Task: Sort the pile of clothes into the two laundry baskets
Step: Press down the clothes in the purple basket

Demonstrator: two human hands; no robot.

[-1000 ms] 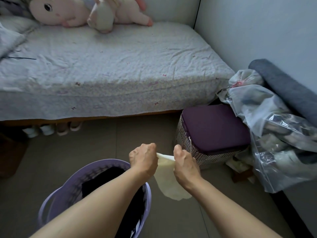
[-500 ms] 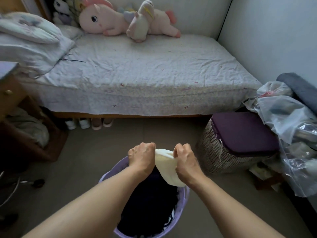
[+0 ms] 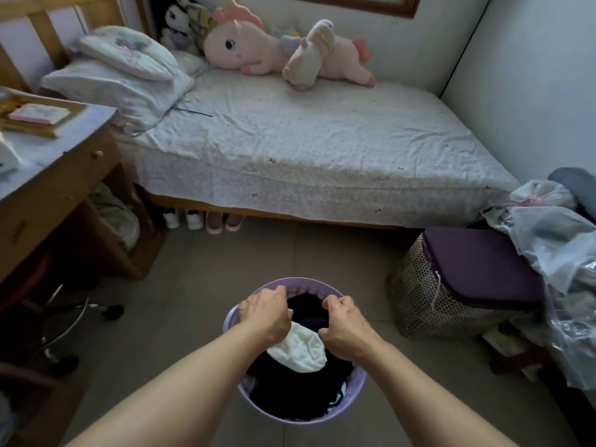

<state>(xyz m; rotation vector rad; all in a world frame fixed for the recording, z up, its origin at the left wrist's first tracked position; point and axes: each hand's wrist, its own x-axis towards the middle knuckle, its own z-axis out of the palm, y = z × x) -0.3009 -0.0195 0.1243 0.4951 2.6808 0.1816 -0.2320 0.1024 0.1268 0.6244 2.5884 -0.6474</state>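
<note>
A lilac laundry basket (image 3: pixel 356 387) stands on the floor right below me, filled with dark clothes (image 3: pixel 290 391). Over it hangs a small white garment (image 3: pixel 301 350), pinched at its top edge by both hands. My left hand (image 3: pixel 269 312) grips its left corner and my right hand (image 3: pixel 346 327) its right corner, fists closed. The cloth's lower part rests on the dark clothes. A mesh basket (image 3: pixel 419 301) with a purple lid (image 3: pixel 477 266) stands to the right by the bed.
A bed (image 3: pixel 306 146) with plush toys (image 3: pixel 283 56) fills the far side, shoes (image 3: pixel 203 221) under it. A wooden desk (image 3: pixel 48 175) and a stool (image 3: pixel 64 304) stand left. Clear plastic bags of clothes (image 3: pixel 554 253) pile at the right wall.
The view has swung left and tilted, so the lilac basket now lies straight under my hands. Both hands have lowered the white garment onto the dark clothes.
</note>
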